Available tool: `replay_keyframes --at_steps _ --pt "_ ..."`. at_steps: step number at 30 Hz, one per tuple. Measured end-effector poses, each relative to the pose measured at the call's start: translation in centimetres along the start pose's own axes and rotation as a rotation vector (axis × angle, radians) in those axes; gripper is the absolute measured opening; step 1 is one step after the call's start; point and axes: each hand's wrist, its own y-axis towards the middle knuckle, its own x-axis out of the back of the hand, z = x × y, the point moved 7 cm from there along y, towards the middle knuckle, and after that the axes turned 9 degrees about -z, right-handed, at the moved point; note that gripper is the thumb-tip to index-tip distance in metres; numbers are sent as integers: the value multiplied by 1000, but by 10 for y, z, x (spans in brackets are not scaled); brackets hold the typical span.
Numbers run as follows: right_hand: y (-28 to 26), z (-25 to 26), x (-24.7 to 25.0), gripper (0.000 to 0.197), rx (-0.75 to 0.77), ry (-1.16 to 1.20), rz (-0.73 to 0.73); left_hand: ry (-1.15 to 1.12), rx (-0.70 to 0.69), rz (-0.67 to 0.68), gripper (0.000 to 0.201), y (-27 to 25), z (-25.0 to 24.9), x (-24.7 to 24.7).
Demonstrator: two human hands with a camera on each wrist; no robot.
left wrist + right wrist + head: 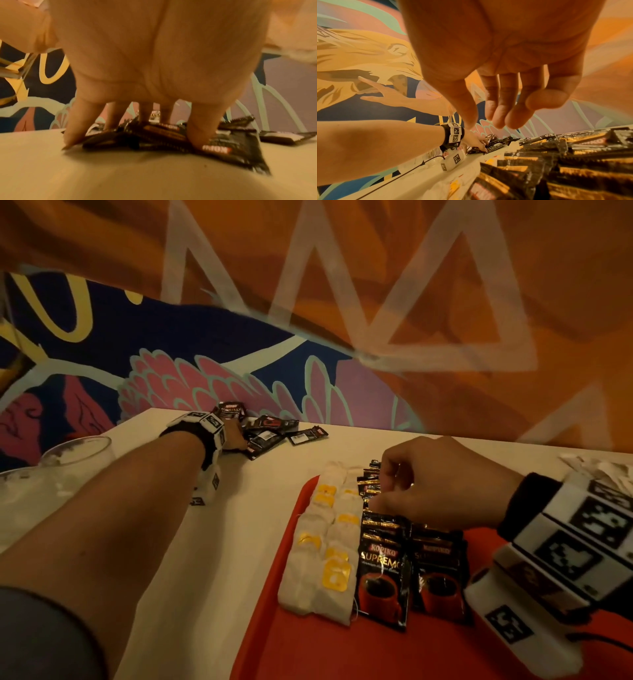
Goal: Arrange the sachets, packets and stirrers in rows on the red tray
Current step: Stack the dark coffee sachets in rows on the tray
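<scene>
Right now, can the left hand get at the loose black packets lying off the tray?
Yes, it seems so: the left hand is already on the black packets, fingertips pressing the pile on the table, nothing between them.

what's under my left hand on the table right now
Your left hand has its fingertips down on a loose pile of black coffee sachets lying on the cream table. How many sachets are stacked there is hidden by the fingers and the overlap.
</scene>
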Motion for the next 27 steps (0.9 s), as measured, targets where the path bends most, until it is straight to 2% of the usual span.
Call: replay_keyframes --at_steps 2,5,6,11,17,22,27 --pt "-1 3 -1 23 1 4 4 35 -16 18 97 -15 0 0" --pt "-5 12 -3 23 7 12 22 85 -3 31 68 -32 9 2" --pt "-7 17 -3 23 13 13 30 104 -13 49 65 -40 12 1" --pt "-18 39 -6 24 25 -3 67 132 -61 90 71 -90 19 -4" --pt "-31 70 -20 28 51 -55 117 106 -198 94 53 -169 9 -10" --pt "-41 108 -43 27 91 -108 187 21 -232 93 65 -217 25 -25" --pt "-45 145 -70 31 199 -159 243 -54 -268 111 67 -253 46 -21"
